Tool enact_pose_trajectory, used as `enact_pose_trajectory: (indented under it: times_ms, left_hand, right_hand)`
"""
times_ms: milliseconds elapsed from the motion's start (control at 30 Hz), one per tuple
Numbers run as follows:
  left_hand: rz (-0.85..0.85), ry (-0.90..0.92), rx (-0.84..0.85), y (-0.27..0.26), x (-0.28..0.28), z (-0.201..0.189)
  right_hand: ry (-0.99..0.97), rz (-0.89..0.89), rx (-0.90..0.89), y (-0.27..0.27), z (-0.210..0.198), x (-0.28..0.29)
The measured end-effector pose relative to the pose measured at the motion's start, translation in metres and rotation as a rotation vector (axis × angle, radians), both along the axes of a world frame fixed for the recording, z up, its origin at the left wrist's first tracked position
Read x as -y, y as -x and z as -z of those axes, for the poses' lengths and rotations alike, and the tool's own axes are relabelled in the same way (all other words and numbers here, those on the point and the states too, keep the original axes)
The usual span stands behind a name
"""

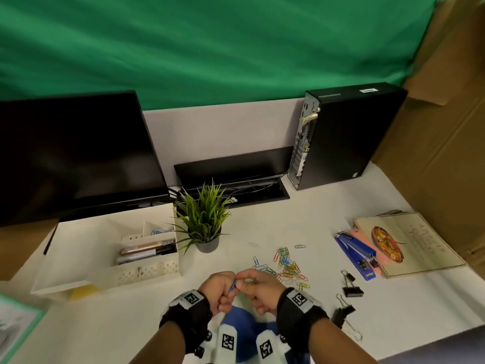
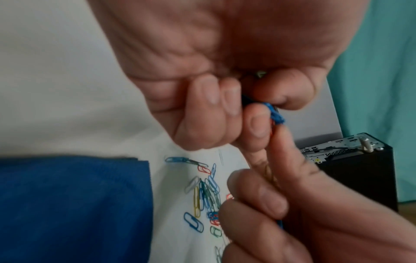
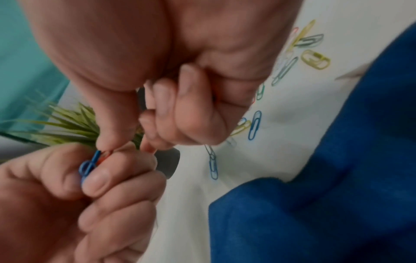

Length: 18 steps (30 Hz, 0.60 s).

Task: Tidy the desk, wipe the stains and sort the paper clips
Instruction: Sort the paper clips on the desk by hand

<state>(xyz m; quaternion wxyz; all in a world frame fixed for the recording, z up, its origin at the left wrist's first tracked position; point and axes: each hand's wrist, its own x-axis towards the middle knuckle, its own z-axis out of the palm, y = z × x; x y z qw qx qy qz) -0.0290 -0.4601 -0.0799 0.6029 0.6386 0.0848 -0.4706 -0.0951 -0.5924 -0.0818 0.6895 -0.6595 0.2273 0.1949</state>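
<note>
Both hands meet low-centre over the counter [image 1: 328, 206]: left hand [image 1: 219, 287] & right hand [image 1: 258, 287] each pinching blue clips [image 1: 233, 286] btwn fingertips. Loose clip pile [image 1: 288, 266] lies just beyond, right of hands.

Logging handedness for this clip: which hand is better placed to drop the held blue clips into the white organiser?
Left hand: it pinches the blue paper clips, and the white desk organiser sits on its side.

Left hand [image 1: 219, 290] and right hand [image 1: 258, 287] meeting fingertip to fingertip, fingers curled, both pinching
</note>
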Motion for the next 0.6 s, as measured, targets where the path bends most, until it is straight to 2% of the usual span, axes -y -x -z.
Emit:
enact_pose_trajectory:
  times_ms: [200, 333, 467, 600]
  left_hand:
    - [0.022, -0.010, 0.016, 0.008, -0.007, 0.009]
    - [0.000, -0.021, 0.019, 0.009, -0.017, 0.007]
    - [-0.076, 0.036, -0.051, 0.008, -0.033, 0.004]
    - [-0.099, -0.017, -0.096, 0.004, -0.052, 0.007]
  right_hand:
    - [0.268, -0.115, 0.152, 0.003, 0.000, -0.009]
    - [0.325, -0.192, 0.203, -0.001, -0.002, -0.022]
    - [0.417, -0.331, 0.218, -0.012, -0.005, -0.037]
    - [0.372, -0.366, 0.049, -0.021, -0.011, -0.043]
